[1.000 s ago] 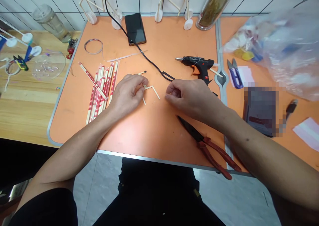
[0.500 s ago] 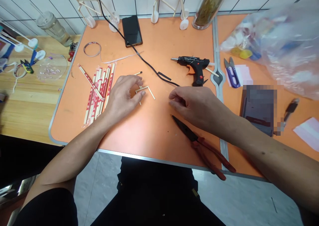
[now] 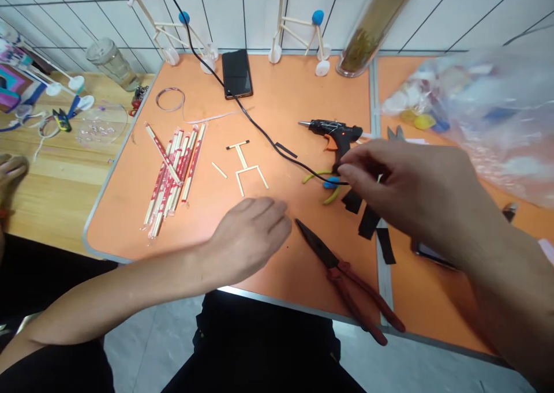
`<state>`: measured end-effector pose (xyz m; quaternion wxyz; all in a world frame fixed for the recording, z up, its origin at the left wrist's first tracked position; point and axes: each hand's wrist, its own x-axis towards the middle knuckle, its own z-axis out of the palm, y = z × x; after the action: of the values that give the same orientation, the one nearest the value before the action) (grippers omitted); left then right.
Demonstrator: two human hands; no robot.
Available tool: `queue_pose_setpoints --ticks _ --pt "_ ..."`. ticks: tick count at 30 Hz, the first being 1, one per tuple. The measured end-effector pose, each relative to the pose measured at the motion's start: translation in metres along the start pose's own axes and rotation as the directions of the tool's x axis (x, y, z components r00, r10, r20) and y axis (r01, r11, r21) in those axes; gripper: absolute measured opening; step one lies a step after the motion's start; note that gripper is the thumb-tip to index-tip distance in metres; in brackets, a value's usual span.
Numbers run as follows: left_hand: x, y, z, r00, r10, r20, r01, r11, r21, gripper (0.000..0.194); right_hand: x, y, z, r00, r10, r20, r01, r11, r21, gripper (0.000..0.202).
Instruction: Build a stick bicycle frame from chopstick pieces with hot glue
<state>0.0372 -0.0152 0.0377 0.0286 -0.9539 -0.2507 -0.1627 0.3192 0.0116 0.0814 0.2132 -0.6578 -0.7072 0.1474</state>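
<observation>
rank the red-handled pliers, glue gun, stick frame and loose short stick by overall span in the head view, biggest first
1. Red-handled pliers
2. Glue gun
3. Stick frame
4. Loose short stick

The pliers lie nearest the camera, which may enlarge them somewhat.

Orange table [image 3: 277, 104] | wrapped chopsticks [image 3: 168, 173] | stick frame [image 3: 241, 156] | phone [image 3: 237, 74] | glue gun [image 3: 340, 132] | pliers [image 3: 333, 263]

Illumination bright and largely even. Pale sheen noted on the near side of the orange table [image 3: 277, 107]. Right hand [image 3: 411, 179] slightly blurred. Tiled wall [image 3: 225, 23] lines splay toward the sides; black trousers [image 3: 264, 347] underexposed.
</observation>
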Motion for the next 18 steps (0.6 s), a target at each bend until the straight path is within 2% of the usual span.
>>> queue_pose_setpoints --ticks 2,5,8,10,13,18 --pt "0.003 0.009 0.010 0.998 0.047 -0.031 -0.046 0.999 0.009 0.018 0.014 0.013 -0.005 0.996 0.053 -0.077 -0.060 0.994 -0.089 0.006" --pt "0.005 0.012 0.022 0.994 0.059 -0.087 -0.062 0.998 -0.029 0.020 0.028 0.033 -0.007 0.984 0.164 -0.072 -0.174 0.970 -0.169 0.009" --pt "0.002 0.009 0.029 0.996 0.046 -0.081 -0.051 0.997 -0.057 0.021 0.031 0.045 -0.003 0.971 0.237 -0.025 -0.238 0.956 -0.174 0.021" --pt "0.000 0.007 0.031 0.996 0.047 -0.077 -0.052 0.997 -0.065 0.019 0.033 0.048 0.001 0.965 0.261 -0.005 -0.259 0.958 -0.126 0.029" --pt "-0.001 0.008 0.033 0.995 0.054 -0.086 -0.062 0.994 -0.089 0.019 0.041 0.047 0.008 0.956 0.292 -0.006 -0.292 0.955 -0.052 0.030" --pt "0.000 0.010 0.037 0.993 0.052 -0.109 -0.062 0.994 -0.094 0.018 0.057 0.040 0.023 0.936 0.351 0.034 -0.350 0.936 -0.017 0.034"
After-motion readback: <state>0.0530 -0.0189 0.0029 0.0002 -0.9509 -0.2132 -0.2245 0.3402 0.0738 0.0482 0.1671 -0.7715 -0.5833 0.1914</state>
